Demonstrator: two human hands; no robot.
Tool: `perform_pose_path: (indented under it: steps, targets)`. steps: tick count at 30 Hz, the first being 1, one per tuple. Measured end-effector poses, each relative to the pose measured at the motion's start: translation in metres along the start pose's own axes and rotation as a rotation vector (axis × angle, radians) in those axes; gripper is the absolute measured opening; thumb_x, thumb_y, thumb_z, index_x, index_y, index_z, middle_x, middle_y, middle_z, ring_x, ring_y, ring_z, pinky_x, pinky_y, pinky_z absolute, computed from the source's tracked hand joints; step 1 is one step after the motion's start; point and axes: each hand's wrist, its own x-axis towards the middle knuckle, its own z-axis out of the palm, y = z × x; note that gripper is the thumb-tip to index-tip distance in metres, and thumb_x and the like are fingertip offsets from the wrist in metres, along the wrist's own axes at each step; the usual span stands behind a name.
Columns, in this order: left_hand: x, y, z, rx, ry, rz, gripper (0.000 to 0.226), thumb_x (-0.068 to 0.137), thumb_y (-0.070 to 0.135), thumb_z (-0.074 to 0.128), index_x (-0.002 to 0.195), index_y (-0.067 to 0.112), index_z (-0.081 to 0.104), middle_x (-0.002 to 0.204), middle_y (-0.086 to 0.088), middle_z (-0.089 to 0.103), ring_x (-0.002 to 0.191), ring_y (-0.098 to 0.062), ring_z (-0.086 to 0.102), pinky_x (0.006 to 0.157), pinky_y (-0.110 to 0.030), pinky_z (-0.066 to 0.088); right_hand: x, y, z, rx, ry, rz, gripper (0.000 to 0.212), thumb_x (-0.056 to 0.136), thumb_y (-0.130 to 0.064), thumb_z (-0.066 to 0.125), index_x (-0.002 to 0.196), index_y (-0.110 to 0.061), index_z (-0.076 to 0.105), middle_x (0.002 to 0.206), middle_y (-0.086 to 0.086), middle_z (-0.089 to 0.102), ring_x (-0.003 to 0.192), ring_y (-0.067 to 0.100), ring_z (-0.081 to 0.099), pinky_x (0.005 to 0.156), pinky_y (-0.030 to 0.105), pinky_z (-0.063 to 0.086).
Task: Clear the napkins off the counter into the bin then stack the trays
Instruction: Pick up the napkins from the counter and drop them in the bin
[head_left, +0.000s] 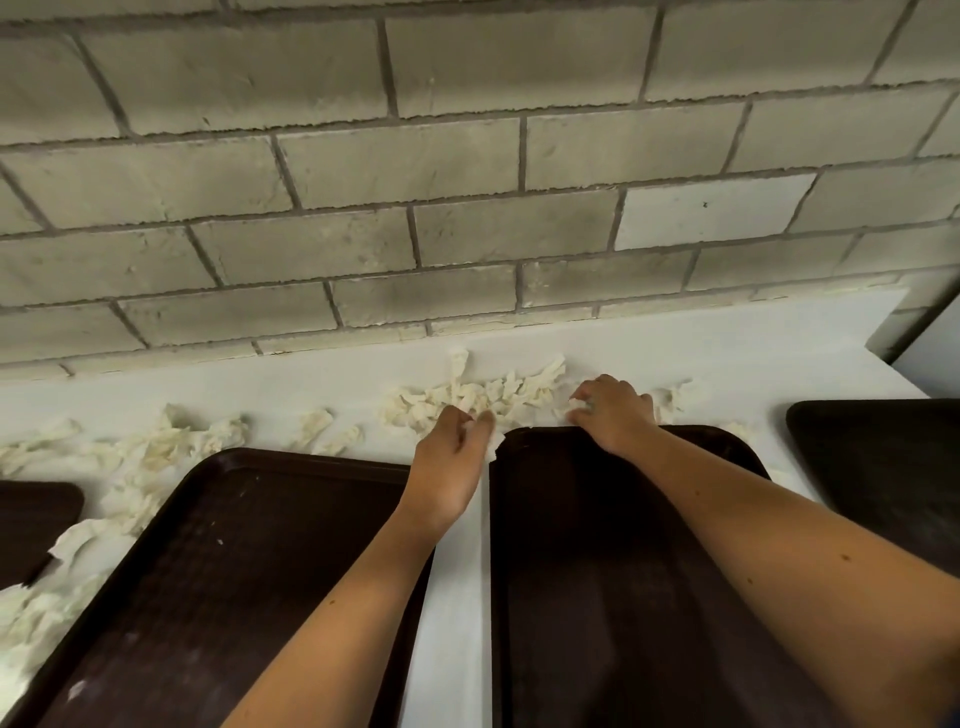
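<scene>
Crumpled white napkins lie in a heap on the white counter near the brick wall. More napkins trail along the left. My left hand is closed on a napkin at the heap's front edge. My right hand rests on the heap's right side, its fingers curled over napkin pieces. Both arms reach over two dark brown trays: one tray at left, another tray under my right arm.
A third brown tray sits at the right edge, and a fourth tray's corner shows at the far left. A grey brick wall backs the counter. No bin is in view.
</scene>
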Motion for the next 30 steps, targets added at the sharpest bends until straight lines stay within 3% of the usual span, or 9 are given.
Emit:
perform_pose_path:
  steps: [2, 5, 8, 11, 17, 20, 22, 24, 30]
  targets:
    - [0.0, -0.005, 0.001, 0.085, -0.031, 0.016, 0.023, 0.094, 0.034, 0.059, 0.103, 0.017, 0.047, 0.084, 0.01, 0.052, 0.071, -0.003, 0.051, 0.058, -0.012, 0.039, 0.001, 0.003, 0.001, 0.112, 0.029, 0.015, 0.03, 0.094, -0.033, 0.057, 0.12, -0.019, 0.061, 0.124, 0.003, 0.057, 0.115, 0.025, 0.054, 0.098, 0.039, 0.039]
    - [-0.003, -0.007, 0.002, 0.034, -0.044, -0.015, 0.008, 0.097, 0.016, 0.048, 0.105, 0.015, 0.048, 0.089, -0.004, 0.057, 0.062, -0.015, 0.059, 0.058, -0.02, 0.048, -0.006, 0.009, -0.003, 0.337, 0.092, 0.035, 0.028, 0.093, -0.032, 0.059, 0.115, -0.014, 0.059, 0.117, 0.004, 0.06, 0.107, 0.023, 0.057, 0.092, 0.037, 0.046]
    - [-0.01, -0.006, 0.004, -0.147, -0.04, -0.078, 0.016, 0.102, 0.02, 0.041, 0.113, 0.019, 0.053, 0.087, -0.008, 0.061, 0.064, -0.017, 0.069, 0.076, -0.03, 0.057, -0.02, 0.011, -0.013, 0.501, 0.148, -0.017, 0.027, 0.096, -0.027, 0.054, 0.119, -0.015, 0.05, 0.122, 0.004, 0.055, 0.101, 0.019, 0.056, 0.082, 0.032, 0.044]
    - [-0.021, 0.006, 0.005, -0.278, -0.066, -0.11, 0.02, 0.104, 0.024, 0.039, 0.11, 0.012, 0.054, 0.1, -0.011, 0.062, 0.074, -0.018, 0.07, 0.073, -0.028, 0.059, -0.042, 0.01, -0.026, 0.576, 0.086, -0.09, 0.038, 0.101, -0.027, 0.044, 0.137, -0.016, 0.038, 0.14, 0.008, 0.041, 0.116, 0.023, 0.055, 0.099, 0.037, 0.045]
    - [-0.059, 0.033, 0.009, -0.229, -0.121, -0.108, 0.032, 0.103, 0.035, 0.038, 0.116, 0.01, 0.053, 0.071, 0.0, 0.043, 0.047, -0.008, 0.047, 0.069, -0.033, 0.056, -0.113, 0.006, -0.055, 0.561, 0.059, -0.208, 0.024, 0.104, -0.031, 0.029, 0.105, -0.013, 0.045, 0.084, 0.004, 0.056, 0.064, 0.016, 0.057, 0.063, 0.027, 0.045]
    - [-0.087, 0.047, 0.015, -0.198, -0.09, -0.145, 0.049, 0.099, 0.051, 0.037, 0.127, 0.013, 0.05, 0.062, 0.002, 0.039, 0.044, -0.011, 0.04, 0.057, -0.034, 0.047, -0.155, 0.012, -0.063, 0.531, 0.054, -0.209, 0.025, 0.104, -0.034, 0.027, 0.103, -0.017, 0.045, 0.078, 0.002, 0.053, 0.062, 0.017, 0.048, 0.06, 0.031, 0.041]
    - [-0.106, 0.055, 0.019, -0.203, -0.064, -0.11, 0.048, 0.096, 0.06, 0.038, 0.097, 0.018, 0.061, 0.054, 0.004, 0.032, 0.044, -0.013, 0.032, 0.047, -0.03, 0.034, -0.181, 0.018, -0.067, 0.473, 0.113, -0.24, 0.026, 0.104, -0.034, 0.026, 0.103, -0.017, 0.046, 0.07, 0.002, 0.049, 0.056, 0.017, 0.044, 0.054, 0.03, 0.035]
    - [-0.127, 0.061, 0.025, -0.155, -0.039, -0.057, 0.054, 0.095, 0.061, 0.035, 0.057, 0.023, 0.038, 0.048, 0.006, 0.027, 0.044, -0.014, 0.027, 0.048, -0.029, 0.025, -0.211, 0.026, -0.072, 0.428, 0.194, -0.27, 0.029, 0.105, -0.032, 0.027, 0.099, -0.014, 0.049, 0.063, -0.009, 0.046, 0.05, 0.012, 0.042, 0.049, 0.024, 0.03]
    - [-0.191, 0.066, 0.061, -0.049, -0.049, 0.022, 0.05, 0.099, 0.041, 0.036, 0.055, 0.017, 0.037, 0.046, 0.01, 0.033, 0.046, -0.011, 0.032, 0.051, -0.03, 0.027, -0.288, 0.06, -0.076, 0.381, 0.344, -0.296, 0.054, 0.097, -0.054, 0.021, 0.071, -0.018, 0.051, 0.062, -0.001, 0.056, 0.063, 0.017, 0.056, 0.064, 0.037, 0.046]
